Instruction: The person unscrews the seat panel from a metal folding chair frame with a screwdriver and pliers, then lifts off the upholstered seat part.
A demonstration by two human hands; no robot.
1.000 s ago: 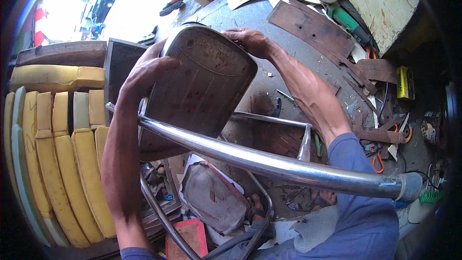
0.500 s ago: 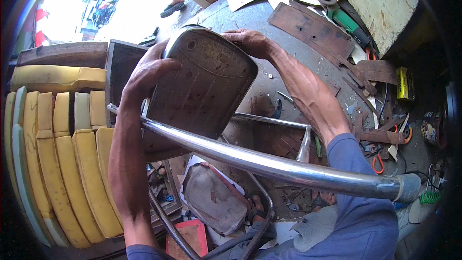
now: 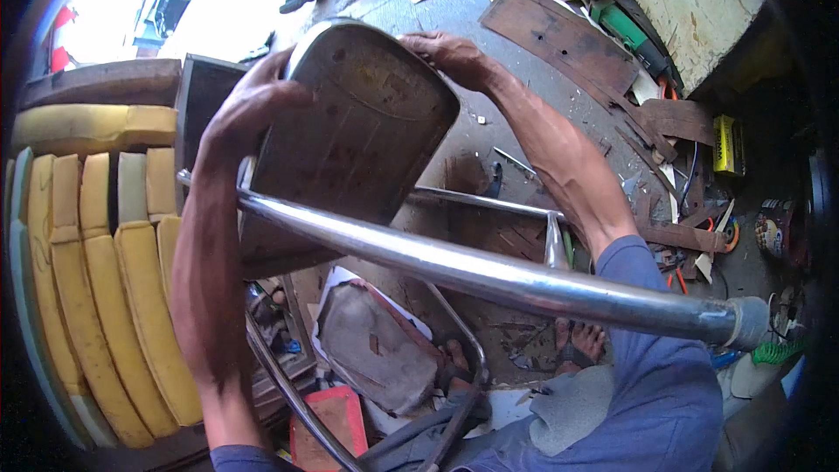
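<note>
A metal-tube chair frame (image 3: pixel 489 275) lies tilted across my lap, its thick chromed tube running from left to right in front of me. Attached at its far end is a brown board panel (image 3: pixel 345 144) with rounded corners and a pale rim, perhaps the chair's backrest. My left hand (image 3: pixel 258 105) grips the panel's left edge, thumb lying over the brown face. At the far right edge, my right hand (image 3: pixel 450 59) has its fingers curled over the rim. The fingertips of both hands are partly hidden behind the panel.
Yellow foam pads (image 3: pixel 109 315) stand stacked at the left. A grey worn pad (image 3: pixel 376 345) and a red-rimmed piece (image 3: pixel 330 428) lie below the frame. At right are brown boards (image 3: pixel 559 44), a green angle grinder (image 3: pixel 620 26), a yellow box (image 3: pixel 728 147) and scraps.
The chair and both hands sit slightly further left and higher in view, along with the surroundings. Both hands keep their hold on the panel. My right foot shows more plainly.
</note>
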